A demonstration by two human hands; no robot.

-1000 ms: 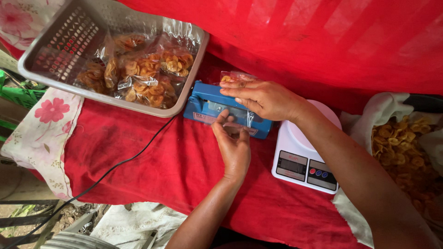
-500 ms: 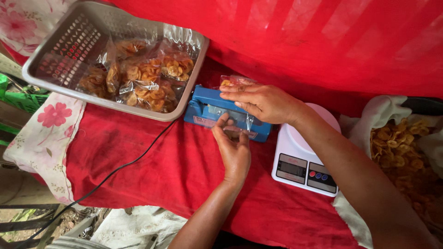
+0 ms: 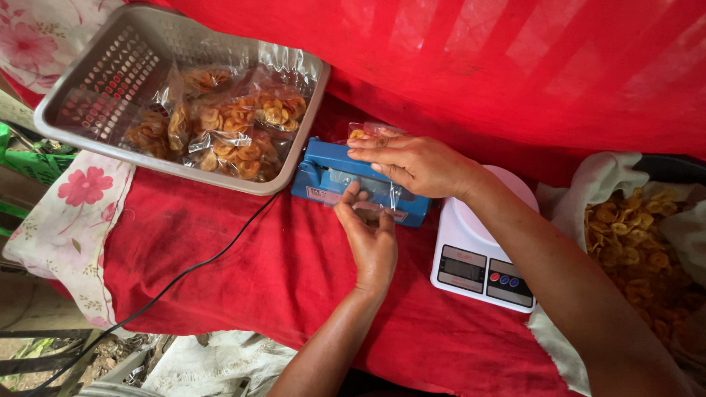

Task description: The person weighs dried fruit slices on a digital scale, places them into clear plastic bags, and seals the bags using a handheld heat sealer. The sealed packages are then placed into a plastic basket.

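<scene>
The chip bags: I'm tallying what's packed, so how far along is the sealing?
Done: several filled clear bags of chips lie in the grey basket. In hand: the right hand presses on the blue heat sealer across a small bag, while the left hand holds the bag's open end at the front. Left: loose chips heaped in the cloth-lined container beside the empty scale.

Your blue heat sealer (image 3: 331, 175) lies flat on the red cloth, just beside the basket. A small clear bag of yellow chips (image 3: 371, 132) lies across it, open end drawn over its front edge.
</scene>
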